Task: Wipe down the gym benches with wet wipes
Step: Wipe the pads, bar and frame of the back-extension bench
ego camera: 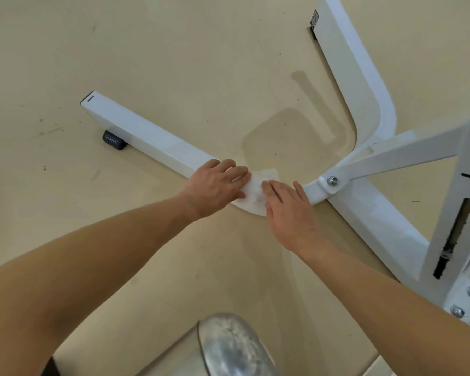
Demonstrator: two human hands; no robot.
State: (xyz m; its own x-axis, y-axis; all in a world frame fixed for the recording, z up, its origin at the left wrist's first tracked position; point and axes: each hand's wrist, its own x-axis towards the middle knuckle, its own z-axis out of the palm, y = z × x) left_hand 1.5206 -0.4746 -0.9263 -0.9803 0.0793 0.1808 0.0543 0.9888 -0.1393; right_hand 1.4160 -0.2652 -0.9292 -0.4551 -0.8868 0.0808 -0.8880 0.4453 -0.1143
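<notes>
A white wet wipe (258, 185) lies draped over the white metal base frame (152, 139) of the gym bench, at the bend where the floor bar curves. My left hand (215, 185) lies on the bar with its fingertips pressing the wipe's left side. My right hand (288, 210) presses flat on the wipe's right side. Both hands have straight fingers. The part of the wipe under the hands is hidden.
The frame's second leg (356, 77) runs to the upper right, and a diagonal brace (391, 156) bolts on beside my right hand. An upright post (461, 199) stands at the right edge. A black rubber foot (114, 140) sits under the bar. A grey metal cylinder (228, 346) is at the bottom. Damp streaks mark the beige floor (296, 123).
</notes>
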